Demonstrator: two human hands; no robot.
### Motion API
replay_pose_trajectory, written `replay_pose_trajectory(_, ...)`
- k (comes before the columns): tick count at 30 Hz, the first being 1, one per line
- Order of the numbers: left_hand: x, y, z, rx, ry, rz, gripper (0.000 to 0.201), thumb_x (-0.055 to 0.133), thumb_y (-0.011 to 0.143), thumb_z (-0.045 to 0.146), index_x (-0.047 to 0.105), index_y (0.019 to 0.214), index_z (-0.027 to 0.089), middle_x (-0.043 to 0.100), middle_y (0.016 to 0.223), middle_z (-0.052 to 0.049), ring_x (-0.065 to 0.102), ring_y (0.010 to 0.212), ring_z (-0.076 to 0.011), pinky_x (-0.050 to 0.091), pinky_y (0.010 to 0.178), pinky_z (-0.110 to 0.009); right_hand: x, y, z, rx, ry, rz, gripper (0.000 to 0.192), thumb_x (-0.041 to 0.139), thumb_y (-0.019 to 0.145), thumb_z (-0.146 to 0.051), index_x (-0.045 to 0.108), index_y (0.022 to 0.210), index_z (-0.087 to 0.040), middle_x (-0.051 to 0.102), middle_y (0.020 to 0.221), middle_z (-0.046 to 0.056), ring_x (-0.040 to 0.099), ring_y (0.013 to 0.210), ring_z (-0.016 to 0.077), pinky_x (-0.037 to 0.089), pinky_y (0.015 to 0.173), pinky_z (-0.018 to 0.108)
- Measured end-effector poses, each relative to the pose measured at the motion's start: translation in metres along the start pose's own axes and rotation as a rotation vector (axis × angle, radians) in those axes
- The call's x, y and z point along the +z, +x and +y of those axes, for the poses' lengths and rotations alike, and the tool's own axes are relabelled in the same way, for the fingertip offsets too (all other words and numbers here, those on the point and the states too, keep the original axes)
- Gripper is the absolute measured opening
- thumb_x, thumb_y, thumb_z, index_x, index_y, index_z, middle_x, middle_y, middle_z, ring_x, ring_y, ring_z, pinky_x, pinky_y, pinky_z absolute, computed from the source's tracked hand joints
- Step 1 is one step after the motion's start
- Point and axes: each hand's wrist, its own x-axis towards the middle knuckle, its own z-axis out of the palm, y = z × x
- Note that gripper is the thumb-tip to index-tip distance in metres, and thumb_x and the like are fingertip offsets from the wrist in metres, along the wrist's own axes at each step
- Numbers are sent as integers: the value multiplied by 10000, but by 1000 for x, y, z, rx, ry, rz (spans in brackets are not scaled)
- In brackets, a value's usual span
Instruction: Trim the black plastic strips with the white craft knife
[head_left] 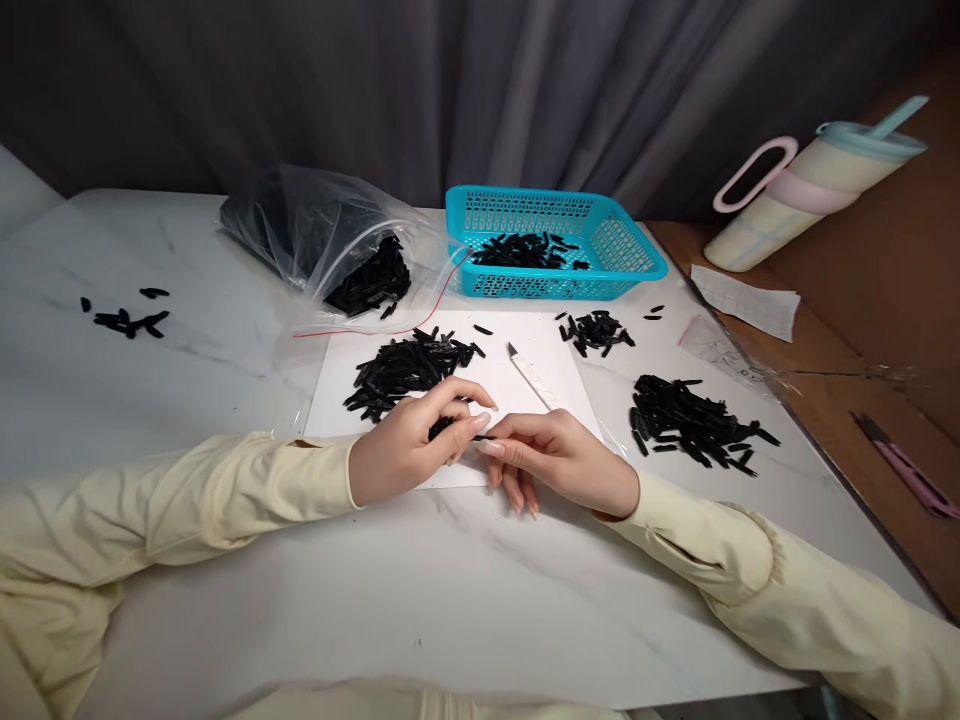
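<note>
Both hands meet over a white sheet (525, 385) on the counter (465, 590): left hand (409, 447) pinches a black strip (450, 427), right hand (559, 455) holds a knife (534, 380). Strip piles (409, 368) lie around; a blue basket (551, 245) and bag (330, 245) stand behind.

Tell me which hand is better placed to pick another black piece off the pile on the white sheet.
Left. The left hand lies right against the near edge of the pile of black pieces on the white sheet. The right hand is farther right and holds a white knife.
</note>
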Motion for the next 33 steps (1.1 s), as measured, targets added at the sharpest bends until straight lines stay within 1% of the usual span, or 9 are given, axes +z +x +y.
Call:
replay_pose_trajectory(4,0,0,0,3,21,16,167,395,903,290,455,1015,183,462,562,86,382,462,-60,329,511,-192,0,1,0,1,-14,-18,294,558,846,-389,576,741,-114,603,576,9,540,392,76,474,375,180)
replay_pose_trajectory(7,0,1,0,2,38,21,165,398,900,285,461,1010,179,475,564,83,381,464,-61,333,516,-192,0,1,1,-1,-18,-19,298,569,834,-404,572,759,-116,613,603,18,552,404,81,474,373,181)
replay_pose_trajectory(12,-1,1,1,-4,36,14,158,407,892,274,467,1003,178,488,563,82,377,464,-58,333,514,-186,1,1,0,4,-29,-13,311,557,836,-432,570,843,-121,619,625,18,555,409,83,476,375,183)
replay_pose_trajectory(15,-1,1,1,-29,21,14,159,426,880,280,475,992,178,490,559,77,391,465,-60,330,501,-185,1,0,0,-4,-55,-10,316,545,843,-441,571,836,-126,615,620,11,551,408,78,478,380,179)
replay_pose_trajectory(19,-1,2,1,-63,-32,11,161,442,877,287,466,994,180,457,530,84,380,449,-62,335,482,-185,1,0,1,-17,-87,-19,326,526,855,-446,576,807,-128,605,598,8,541,405,76,482,389,181)
replay_pose_trajectory(25,0,2,-1,-68,-105,19,135,458,874,256,463,986,180,400,469,102,397,441,-65,348,477,-181,0,-1,1,-16,-112,-16,330,521,858,-451,588,859,-127,615,609,13,532,395,74,485,393,184)
replay_pose_trajectory(33,0,3,1,-59,-119,4,120,445,881,258,464,963,174,399,454,106,391,427,-56,322,444,-164,0,-1,0,-29,-132,-22,323,504,872,-435,612,898,-131,595,586,-4,543,405,76,491,403,177)
